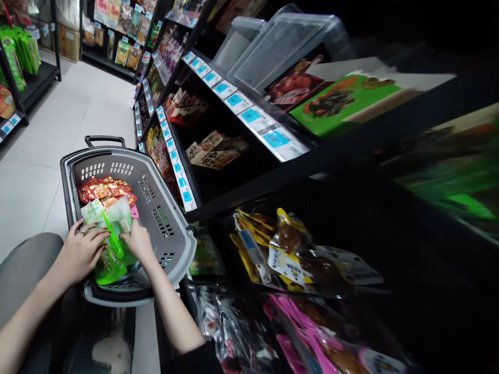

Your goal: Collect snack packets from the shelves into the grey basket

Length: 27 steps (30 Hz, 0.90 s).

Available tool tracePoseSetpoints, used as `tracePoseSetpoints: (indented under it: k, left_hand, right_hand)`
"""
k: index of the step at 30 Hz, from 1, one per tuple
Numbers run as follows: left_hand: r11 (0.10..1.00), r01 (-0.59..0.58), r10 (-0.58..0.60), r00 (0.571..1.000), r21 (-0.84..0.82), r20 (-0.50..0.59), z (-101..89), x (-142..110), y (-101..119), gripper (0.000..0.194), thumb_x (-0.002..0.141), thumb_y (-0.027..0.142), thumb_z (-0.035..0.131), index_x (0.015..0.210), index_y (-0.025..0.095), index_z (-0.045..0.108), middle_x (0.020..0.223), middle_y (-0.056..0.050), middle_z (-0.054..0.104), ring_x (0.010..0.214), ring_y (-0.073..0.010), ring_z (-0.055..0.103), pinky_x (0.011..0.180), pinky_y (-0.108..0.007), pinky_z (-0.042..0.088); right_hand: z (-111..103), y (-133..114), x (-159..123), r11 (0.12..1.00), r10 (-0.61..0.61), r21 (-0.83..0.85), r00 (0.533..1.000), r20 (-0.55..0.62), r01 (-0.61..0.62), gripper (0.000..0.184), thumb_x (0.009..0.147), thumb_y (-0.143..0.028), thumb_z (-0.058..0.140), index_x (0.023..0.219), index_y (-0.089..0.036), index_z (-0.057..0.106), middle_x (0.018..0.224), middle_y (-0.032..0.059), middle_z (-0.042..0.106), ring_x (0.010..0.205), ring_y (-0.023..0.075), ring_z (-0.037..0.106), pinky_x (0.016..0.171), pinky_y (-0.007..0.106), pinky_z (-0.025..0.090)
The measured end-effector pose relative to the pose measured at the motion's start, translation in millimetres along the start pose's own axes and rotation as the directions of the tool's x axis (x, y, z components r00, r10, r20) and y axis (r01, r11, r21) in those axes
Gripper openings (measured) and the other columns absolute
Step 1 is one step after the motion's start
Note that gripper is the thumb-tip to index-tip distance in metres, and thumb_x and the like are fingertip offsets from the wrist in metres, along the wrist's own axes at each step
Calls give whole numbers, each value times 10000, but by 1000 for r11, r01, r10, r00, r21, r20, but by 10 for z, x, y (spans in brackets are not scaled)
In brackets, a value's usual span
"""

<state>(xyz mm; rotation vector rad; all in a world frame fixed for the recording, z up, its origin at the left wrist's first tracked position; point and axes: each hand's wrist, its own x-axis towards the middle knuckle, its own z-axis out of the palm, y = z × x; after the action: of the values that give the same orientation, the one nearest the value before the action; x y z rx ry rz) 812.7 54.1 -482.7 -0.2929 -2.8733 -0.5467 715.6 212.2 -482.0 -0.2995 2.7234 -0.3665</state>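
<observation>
A grey shopping basket (177,249) with slotted walls stands at the lower left, its black handle at the far end. Both my hands reach inside it. My left hand (80,248), wearing a ring and dark red nail polish, is curled over the green snack packets (109,267) along the basket's left side. My right hand (137,241) is closed at the edge of a green and pale packet (120,214); its fingertips are partly hidden. Beyond the hands, several red snack packets (103,188) lie in the basket, with a bit of pink packaging beside them.
Close on the right runs a black shelf with blue-and-white price tags (249,115), clear plastic bins (288,47), a green box (343,101) and hanging yellow packets (288,249). A tiled aisle floor (93,104) stretches ahead between more shelves.
</observation>
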Motion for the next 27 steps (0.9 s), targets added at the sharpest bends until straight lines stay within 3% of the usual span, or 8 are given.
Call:
tracePoseSetpoints:
  k: [4,8,12,14,22,25,27]
  left_hand:
    - [998,44,-44,999,40,-1,27,31,11,302,860,242,460,1119,196,608,1120,-41,676,1066,-256,553,1022,-493,282]
    - [996,69,-69,998,53,5,9,52,21,296,862,263,462,1099,191,623,1064,-49,696,1029,-258,574,1012,-503,281]
    - [996,85,-85,996,25,10,-4,54,39,301,855,274,467,1097,202,631,1034,-59,705,1015,-258,586,1011,-509,284]
    - [996,86,-86,996,13,18,-7,56,40,308,857,281,458,1102,210,630,1033,-56,705,1012,-259,586,1008,-512,285]
    - [991,135,-135,991,18,12,17,90,49,312,866,281,434,1090,186,629,1036,-70,704,976,-257,594,998,-498,285]
    - [990,137,-137,990,25,14,25,91,56,304,862,268,437,1089,189,624,1049,-65,699,979,-252,596,1001,-489,275]
    - [991,131,-132,991,31,14,27,87,56,304,863,273,443,1091,184,623,1050,-60,699,981,-250,593,1001,-486,273]
  right_hand:
    - [244,-125,18,999,-49,6,993,109,49,329,810,-198,570,1111,-120,460,1028,173,659,968,280,637,781,339,453]
    - [194,-51,325,998,-34,57,981,193,23,376,798,-249,588,1131,-122,468,1079,183,646,993,289,628,783,339,465]
    - [145,121,664,993,-1,114,985,172,-18,419,827,-243,527,1205,-97,418,1159,230,595,1060,312,593,840,391,447]
    - [195,155,731,987,-42,158,983,181,13,450,809,-221,550,1217,-91,412,1166,226,591,1079,304,582,867,385,434]
    - [344,240,578,868,-271,480,930,249,125,652,575,-192,726,1178,-174,480,1108,74,638,1033,249,587,869,332,435]
    - [403,324,484,781,-276,620,934,225,81,629,596,-191,697,1185,-188,477,1133,36,629,1041,196,584,858,282,448]
    - [481,355,440,723,-215,691,952,218,5,518,635,-184,655,1132,-169,511,1054,33,661,961,182,619,799,272,477]
